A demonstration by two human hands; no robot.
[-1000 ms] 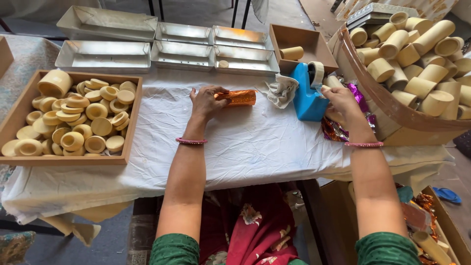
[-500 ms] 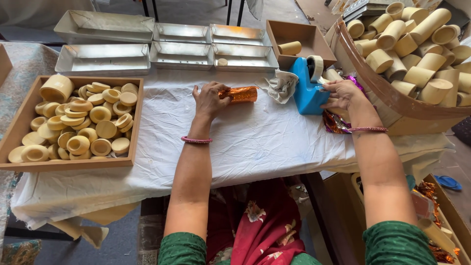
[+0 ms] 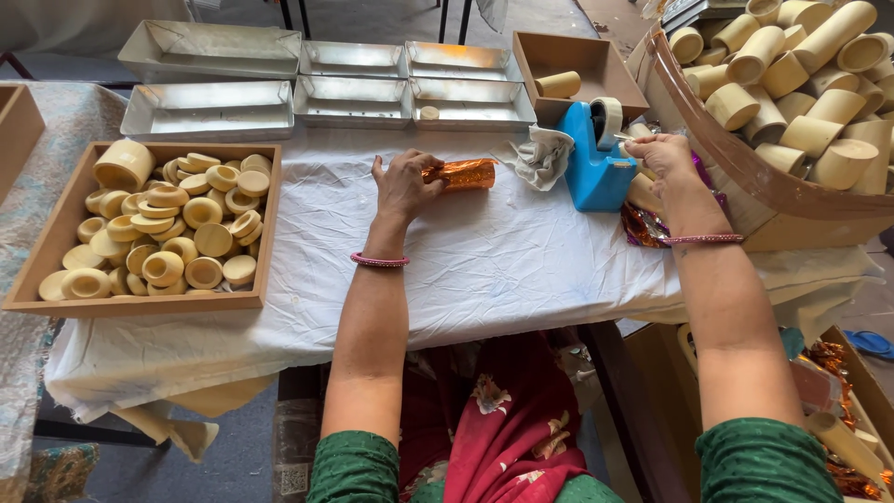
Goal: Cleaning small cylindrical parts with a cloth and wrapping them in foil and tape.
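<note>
Left hand (image 3: 405, 184) clamped on copper-foiled tube (image 3: 463, 174), lying on white-clothed surface (image 3: 484, 270) left of blue tape dispenser (image 3: 596, 166). Right hand (image 3: 659, 154), shifted closer since a second ago, pinching tape at dispenser's right side.

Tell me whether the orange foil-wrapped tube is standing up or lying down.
Lying down. The orange foil-wrapped tube rests on its side on the white cloth, its length running left-right, with the left hand pressing its near end.

Both arms are bare below short green sleeves. A pink bangle circles the wrist of the left hand (image 3: 403, 184), another circles that of the right hand (image 3: 663, 155). Red patterned cloth covers the lap.
</note>
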